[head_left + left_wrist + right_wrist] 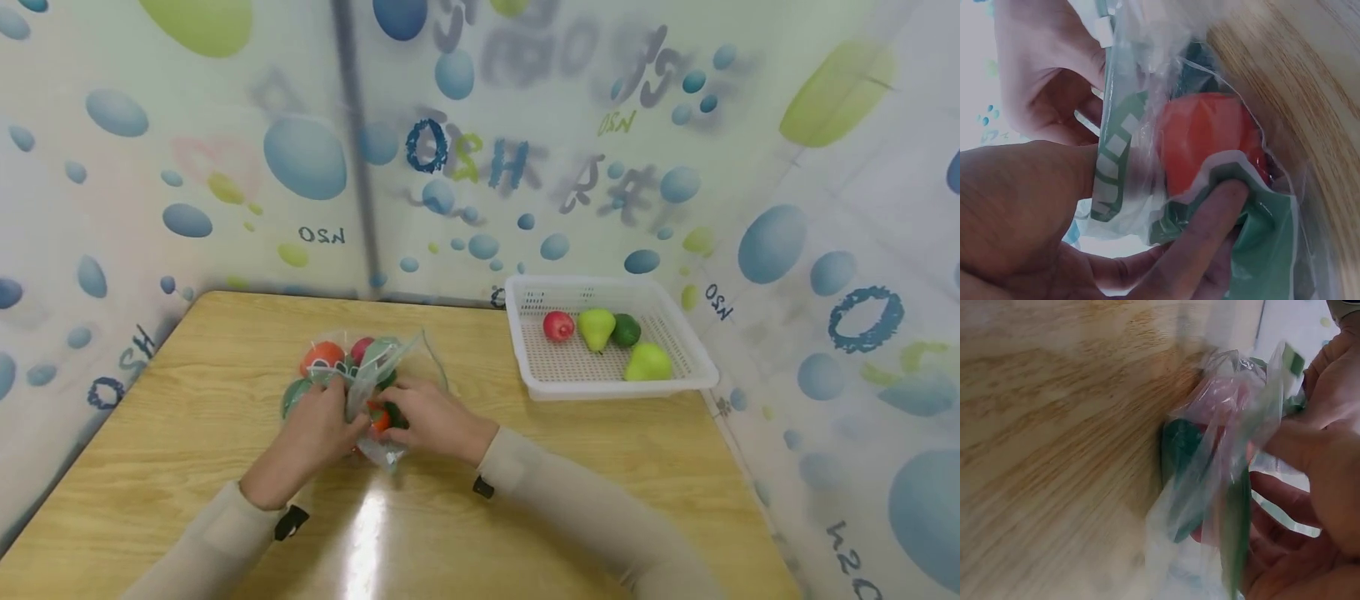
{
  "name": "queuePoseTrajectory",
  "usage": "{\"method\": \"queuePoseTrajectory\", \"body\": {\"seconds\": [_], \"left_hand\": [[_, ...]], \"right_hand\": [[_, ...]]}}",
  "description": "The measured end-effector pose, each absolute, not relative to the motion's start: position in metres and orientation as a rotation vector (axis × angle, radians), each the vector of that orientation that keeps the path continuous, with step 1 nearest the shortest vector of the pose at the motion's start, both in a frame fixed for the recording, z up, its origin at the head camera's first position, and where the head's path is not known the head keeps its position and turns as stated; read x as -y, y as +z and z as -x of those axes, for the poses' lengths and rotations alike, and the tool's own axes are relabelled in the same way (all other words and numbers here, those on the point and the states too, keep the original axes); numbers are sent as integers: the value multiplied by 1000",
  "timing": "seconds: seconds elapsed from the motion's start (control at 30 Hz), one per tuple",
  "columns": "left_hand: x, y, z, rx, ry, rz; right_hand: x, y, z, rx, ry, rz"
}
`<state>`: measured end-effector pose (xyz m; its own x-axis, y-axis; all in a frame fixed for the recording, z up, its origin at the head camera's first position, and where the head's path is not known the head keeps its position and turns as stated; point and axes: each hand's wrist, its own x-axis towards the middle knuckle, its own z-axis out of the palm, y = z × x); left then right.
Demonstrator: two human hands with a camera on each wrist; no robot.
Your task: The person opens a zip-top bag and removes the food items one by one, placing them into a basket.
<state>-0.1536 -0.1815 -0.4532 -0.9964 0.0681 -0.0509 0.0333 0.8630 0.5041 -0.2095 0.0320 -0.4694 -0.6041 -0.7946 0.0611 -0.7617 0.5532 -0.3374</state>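
A clear plastic bag [372, 367] with green and white print lies on the wooden table [225, 392], holding several toy fruits, among them an orange one [322, 357] and a red one [1207, 140]. My left hand [324, 427] grips the bag's near edge, its fingers [1207, 225] curled under the plastic. My right hand [427, 417] pinches the bag's other side [1235, 444] at a small red and green piece [384, 417]. Both hands meet at the bag's mouth.
A white perforated basket [678, 354] stands at the back right with a red fruit [558, 326], two green pears [596, 327] and a dark green fruit [626, 331]. Printed curtain walls close in the table on three sides.
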Motion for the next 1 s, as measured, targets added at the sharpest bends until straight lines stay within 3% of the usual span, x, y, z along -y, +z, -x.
{"method": "queuePoseTrajectory", "body": {"seconds": [0.6,0.83,1.0], "left_hand": [[180,-455,153,-2950,896,-66],[193,-493,163,-3142,863,-209],[193,-498,166,-3130,836,-202]], "right_hand": [[-13,-480,217,-2669,-406,1382],[-8,-480,217,-2612,-385,1384],[-7,-480,217,-2605,-373,1367]]}}
